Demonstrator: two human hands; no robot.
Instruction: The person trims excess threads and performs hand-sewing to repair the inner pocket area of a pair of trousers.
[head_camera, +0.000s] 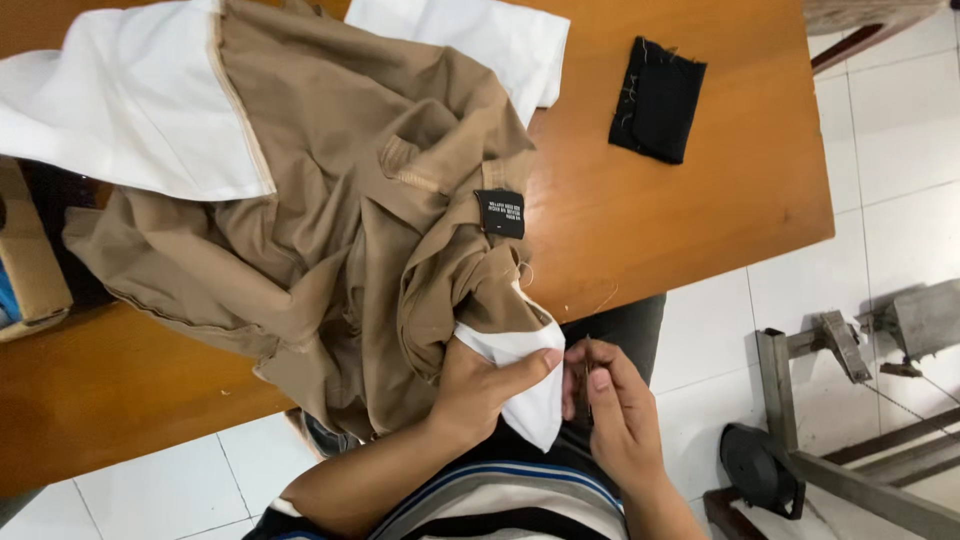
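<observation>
Crumpled tan cotton garment with white lining (330, 230) spread over the orange-brown wooden bench (680, 220), one corner pulled off the near edge toward the lap. Left hand (480, 385) clamped on that corner, thumb pressing the white pocket fabric (525, 385) flat. Right hand (615, 415) just beside it, fingers (600, 380) pinched shut on a small dark slender tool (585, 385), too small to identify. Judged from this: hand work on the white corner under way, most of the garment untouched in a heap. Small black cloth label (500, 212) sewn on already. Black fabric scrap (657, 98) lying well apart, far side. Bare bench to the right; white tiled floor (900, 150) and grey metal frame (850, 350) beyond the edge.
</observation>
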